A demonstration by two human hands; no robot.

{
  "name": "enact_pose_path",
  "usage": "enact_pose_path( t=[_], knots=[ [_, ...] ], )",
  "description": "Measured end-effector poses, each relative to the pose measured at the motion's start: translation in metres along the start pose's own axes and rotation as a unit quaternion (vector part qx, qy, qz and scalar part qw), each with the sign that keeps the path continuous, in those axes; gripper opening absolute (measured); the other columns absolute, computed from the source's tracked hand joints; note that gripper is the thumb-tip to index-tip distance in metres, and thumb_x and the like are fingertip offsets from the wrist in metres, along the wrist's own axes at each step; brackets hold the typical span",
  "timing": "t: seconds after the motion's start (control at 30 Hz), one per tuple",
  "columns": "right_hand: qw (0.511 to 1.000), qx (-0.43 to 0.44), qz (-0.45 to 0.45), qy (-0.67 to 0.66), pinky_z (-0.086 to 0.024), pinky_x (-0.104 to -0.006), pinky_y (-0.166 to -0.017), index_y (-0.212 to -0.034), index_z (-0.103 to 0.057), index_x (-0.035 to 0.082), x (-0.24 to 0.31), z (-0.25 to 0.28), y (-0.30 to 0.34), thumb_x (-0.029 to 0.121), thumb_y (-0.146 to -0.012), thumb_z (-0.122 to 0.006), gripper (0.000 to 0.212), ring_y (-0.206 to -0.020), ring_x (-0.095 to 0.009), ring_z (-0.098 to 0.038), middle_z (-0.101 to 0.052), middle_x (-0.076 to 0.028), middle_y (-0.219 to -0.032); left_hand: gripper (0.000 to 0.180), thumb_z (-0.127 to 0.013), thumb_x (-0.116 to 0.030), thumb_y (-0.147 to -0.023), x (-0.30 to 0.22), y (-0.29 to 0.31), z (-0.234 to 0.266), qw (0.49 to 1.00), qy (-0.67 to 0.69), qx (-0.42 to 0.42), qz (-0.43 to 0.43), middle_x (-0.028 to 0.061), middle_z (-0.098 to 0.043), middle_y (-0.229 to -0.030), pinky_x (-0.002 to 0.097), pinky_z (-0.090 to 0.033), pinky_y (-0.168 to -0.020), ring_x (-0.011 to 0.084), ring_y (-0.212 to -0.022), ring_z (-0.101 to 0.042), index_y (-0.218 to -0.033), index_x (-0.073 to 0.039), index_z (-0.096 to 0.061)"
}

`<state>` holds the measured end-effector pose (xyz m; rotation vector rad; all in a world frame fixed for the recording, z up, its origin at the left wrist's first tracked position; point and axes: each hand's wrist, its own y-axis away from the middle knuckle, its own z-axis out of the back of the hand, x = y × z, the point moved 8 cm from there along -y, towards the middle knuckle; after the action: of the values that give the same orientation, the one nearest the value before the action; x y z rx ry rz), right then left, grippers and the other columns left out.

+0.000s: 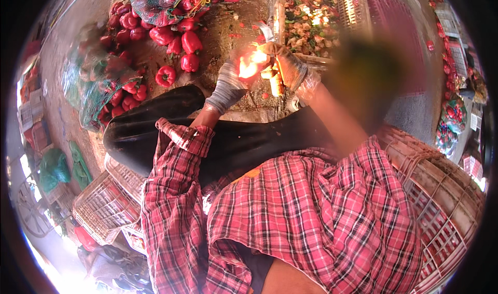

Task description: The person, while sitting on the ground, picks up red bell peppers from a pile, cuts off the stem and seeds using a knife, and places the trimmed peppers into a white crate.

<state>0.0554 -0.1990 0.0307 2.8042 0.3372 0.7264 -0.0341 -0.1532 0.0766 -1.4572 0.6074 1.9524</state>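
Observation:
My left hand, in a grey knitted glove, is closed round a red bell pepper that glares in bright sunlight. Facing it, my right hand wears a stained glove with clear plastic at the wrist. Its fingers are wrapped round a knife; a pale curved blade shows above them, and what looks like its yellowish handle sticks out below. The two hands almost meet over the wet brown work surface. Glare hides where the blade meets the pepper. Loose red bell peppers lie beyond my left hand.
Green net bags of peppers stand at the far left. Cut pepper cores fill a section behind a wooden bar. Wicker baskets flank me. A dark blur covers part of the right.

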Motion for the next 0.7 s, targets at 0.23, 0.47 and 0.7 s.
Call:
enact_pose_path(
  t=[0.23,0.47,0.7],
  knots=[
    [0.947,0.0,0.118,0.3,-0.042,-0.0157,-0.036,-0.087,-0.057,-0.003,0.057,-0.043,0.009,0.034,-0.072,-0.073,0.043,-0.054,-0.006,-0.053,-0.061,-0.008,-0.081,0.031,-0.068,-0.005,-0.07,-0.004,-0.003,0.076,0.987,-0.129,-0.083,0.043,0.0021,-0.055,-0.089,0.0281,-0.047,-0.069,0.0137,-0.081,-0.053,-0.097,-0.004,-0.053],
    [0.759,-0.3,-0.034,0.577,-0.042,-0.02,-0.035,-0.101,-0.049,0.002,0.179,0.074,0.027,0.031,-0.077,-0.068,0.043,-0.053,-0.009,-0.053,-0.06,-0.011,-0.086,0.036,-0.067,-0.012,-0.072,-0.028,0.104,0.388,0.815,-0.535,-0.149,0.162,0.0149,-0.061,-0.085,0.0337,-0.049,-0.067,0.0231,-0.072,-0.059,-0.103,-0.003,-0.052],
    [0.659,-0.404,-0.199,0.602,-0.042,-0.0281,-0.04,-0.109,-0.051,-0.004,0.147,0.211,0.052,0.049,-0.077,-0.063,0.064,-0.052,-0.013,-0.054,-0.061,-0.011,-0.079,0.024,-0.054,-0.02,-0.086,0.108,0.112,0.383,0.876,-0.45,0.161,0.069,0.0106,-0.061,-0.101,0.0265,-0.048,-0.069,0.0186,-0.083,-0.061,-0.104,-0.005,-0.06]
  ],
)
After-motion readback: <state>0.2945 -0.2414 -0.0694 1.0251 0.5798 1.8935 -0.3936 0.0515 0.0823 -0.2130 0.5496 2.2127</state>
